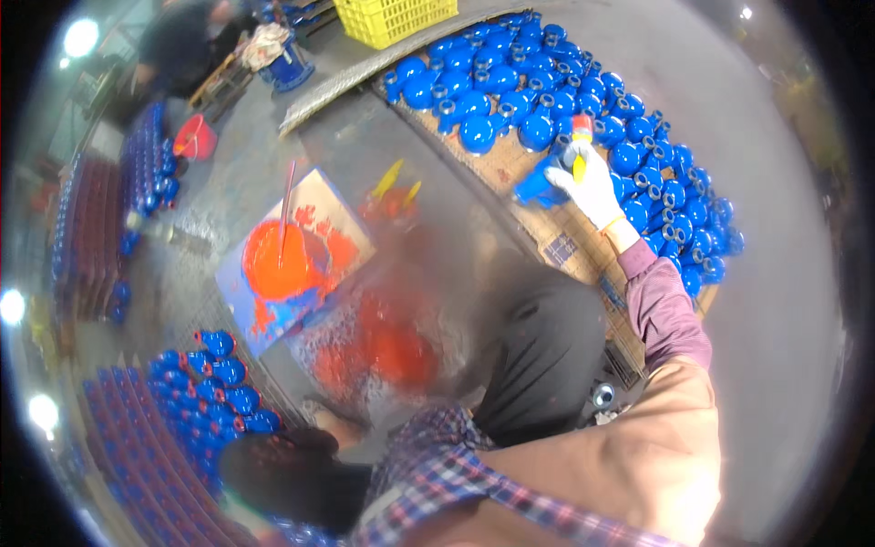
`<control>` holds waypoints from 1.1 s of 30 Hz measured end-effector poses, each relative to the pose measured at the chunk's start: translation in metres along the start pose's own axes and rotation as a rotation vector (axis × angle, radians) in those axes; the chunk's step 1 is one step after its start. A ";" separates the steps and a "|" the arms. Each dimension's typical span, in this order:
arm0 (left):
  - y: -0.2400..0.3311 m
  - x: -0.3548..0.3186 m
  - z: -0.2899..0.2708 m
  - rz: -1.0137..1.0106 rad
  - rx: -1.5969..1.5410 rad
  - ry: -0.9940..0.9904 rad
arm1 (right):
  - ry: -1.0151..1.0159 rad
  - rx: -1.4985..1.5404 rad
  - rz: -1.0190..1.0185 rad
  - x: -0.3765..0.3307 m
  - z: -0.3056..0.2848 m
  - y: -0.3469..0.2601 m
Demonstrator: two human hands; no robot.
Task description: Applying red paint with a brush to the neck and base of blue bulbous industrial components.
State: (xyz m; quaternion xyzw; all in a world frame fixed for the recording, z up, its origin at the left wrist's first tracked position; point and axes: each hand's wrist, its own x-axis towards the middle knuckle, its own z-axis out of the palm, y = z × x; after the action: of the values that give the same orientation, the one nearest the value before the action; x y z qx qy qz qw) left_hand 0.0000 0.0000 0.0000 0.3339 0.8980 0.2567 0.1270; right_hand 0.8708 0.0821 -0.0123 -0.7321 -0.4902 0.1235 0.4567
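Note:
My right hand, in a white glove, reaches out over the near part of a crowd of glossy blue rounded metal parts with short necks. Its fingers are closed round a slim yellow and red tool; its exact kind I cannot make out. Just left of the thumb is a blue part, slightly smeared; whether the hand grips it too I cannot tell. My left hand does not show. To the left, a round tub of orange-red paint holds an upright stick.
The tub stands on a paint-smeared board. Stacked rows of blue parts line the left side. A red bucket, a blue bin and a yellow crate stand farther off. Another person is at the far left.

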 end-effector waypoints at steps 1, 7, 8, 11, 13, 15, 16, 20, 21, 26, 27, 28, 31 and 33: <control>0.051 -0.055 -0.011 -0.011 0.007 0.001 | -0.012 -0.001 0.001 -0.007 -0.003 -0.021; 0.177 -0.108 -0.001 0.505 -0.622 -0.049 | -0.179 0.354 -0.149 -0.044 0.019 -0.179; 0.200 -0.131 0.022 0.661 -0.662 -0.229 | -0.200 0.348 -0.151 -0.055 0.020 -0.198; 0.232 -0.191 0.089 0.849 -0.682 -0.680 | -0.322 0.584 -0.033 -0.092 0.038 -0.260; 0.241 -0.229 0.124 0.898 -0.810 -0.891 | -0.403 0.658 -0.005 -0.117 0.054 -0.292; 0.258 -0.261 0.119 1.077 -0.677 -0.929 | -0.435 0.692 0.013 -0.142 0.066 -0.305; 0.259 -0.270 0.122 1.371 -0.861 -0.635 | -0.463 0.714 0.003 -0.151 0.075 -0.307; 0.201 -0.257 0.137 1.032 -0.769 -0.782 | -0.548 0.646 -0.004 -0.175 0.099 -0.316; 0.190 -0.254 0.136 0.858 -0.832 -0.898 | -0.561 0.647 -0.012 -0.176 0.102 -0.317; 0.150 -0.253 0.134 0.189 -1.330 -1.106 | -0.595 0.779 0.074 -0.177 0.106 -0.308; 0.139 -0.248 0.138 0.233 -1.248 -1.084 | -0.563 0.821 0.089 -0.178 0.109 -0.304; 0.134 -0.246 0.140 0.274 -1.165 -1.075 | -0.526 0.840 0.121 -0.178 0.110 -0.300; 0.122 -0.235 0.127 0.404 -1.118 -1.045 | -0.578 1.008 0.270 -0.181 0.112 -0.279; 0.118 -0.227 0.111 0.371 -1.131 -1.078 | -0.560 1.105 0.321 -0.190 0.117 -0.263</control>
State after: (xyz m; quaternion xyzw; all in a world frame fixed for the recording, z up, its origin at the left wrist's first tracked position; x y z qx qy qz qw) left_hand 0.2770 -0.0330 -0.0155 0.4409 0.3770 0.4933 0.6482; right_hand 0.5451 0.0151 0.0803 -0.3932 -0.3391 0.6114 0.5971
